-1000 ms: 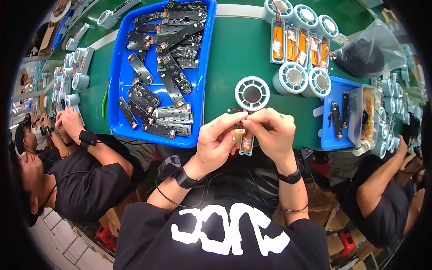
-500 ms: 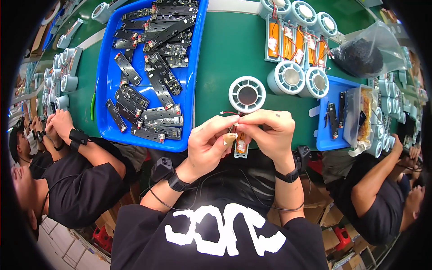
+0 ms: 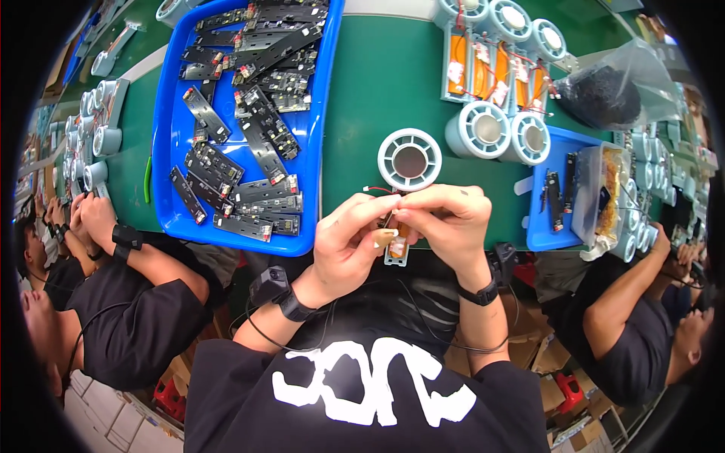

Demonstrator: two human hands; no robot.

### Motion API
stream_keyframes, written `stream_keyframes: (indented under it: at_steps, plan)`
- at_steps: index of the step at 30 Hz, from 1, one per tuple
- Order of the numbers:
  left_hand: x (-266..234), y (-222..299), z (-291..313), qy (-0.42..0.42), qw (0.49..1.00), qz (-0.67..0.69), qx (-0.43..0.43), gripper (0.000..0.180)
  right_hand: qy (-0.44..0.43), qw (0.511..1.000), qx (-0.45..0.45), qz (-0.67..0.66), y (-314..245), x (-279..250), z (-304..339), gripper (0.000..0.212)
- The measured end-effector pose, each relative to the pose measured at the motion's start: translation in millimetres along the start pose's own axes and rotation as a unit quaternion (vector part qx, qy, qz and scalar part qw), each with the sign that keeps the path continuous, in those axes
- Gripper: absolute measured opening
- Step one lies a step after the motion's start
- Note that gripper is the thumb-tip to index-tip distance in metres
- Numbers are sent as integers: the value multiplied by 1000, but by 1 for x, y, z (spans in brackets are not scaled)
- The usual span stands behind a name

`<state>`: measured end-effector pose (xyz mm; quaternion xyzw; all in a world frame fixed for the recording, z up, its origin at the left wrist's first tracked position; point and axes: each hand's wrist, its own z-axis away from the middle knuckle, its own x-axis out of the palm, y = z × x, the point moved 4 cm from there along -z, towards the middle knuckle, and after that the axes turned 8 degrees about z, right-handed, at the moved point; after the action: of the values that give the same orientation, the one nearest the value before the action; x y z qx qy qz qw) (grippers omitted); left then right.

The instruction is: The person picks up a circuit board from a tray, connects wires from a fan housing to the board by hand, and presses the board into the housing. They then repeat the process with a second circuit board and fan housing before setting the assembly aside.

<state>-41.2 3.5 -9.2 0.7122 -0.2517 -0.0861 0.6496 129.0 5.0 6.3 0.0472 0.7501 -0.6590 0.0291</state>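
Now | left fingers [image 3: 359,216], right fingers [image 3: 436,199] pinched close, can't tell on what | pale-blue round plastic housing [image 3: 410,161] just beyond

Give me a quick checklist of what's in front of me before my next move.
1. Left hand and right hand together, just below the light-blue round housing: ok.
2. Secure hold on any small part: cannot tell; too small and partly hidden.
3. Red wire in sight, left of where the hands meet: ok.
4. Orange pack fully visible: not ok, partly covered.
5. Black boards inside the blue tray: ok.
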Motion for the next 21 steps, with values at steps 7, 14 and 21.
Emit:
stream_keyframes:
  at_steps: [7, 14, 21]
  plan:
    - [9, 34, 5, 38, 996, -78, 35, 37, 143, 982, 30, 121, -35, -3, 61, 29]
    - [28, 49, 8, -58, 986, -146, 53, 34, 136, 984, 98, 53, -40, 15, 75, 50]
    - [22, 50, -9, -55, 887, -417, 189, 33, 124, 973, 171, -90, -20, -13, 75, 46]
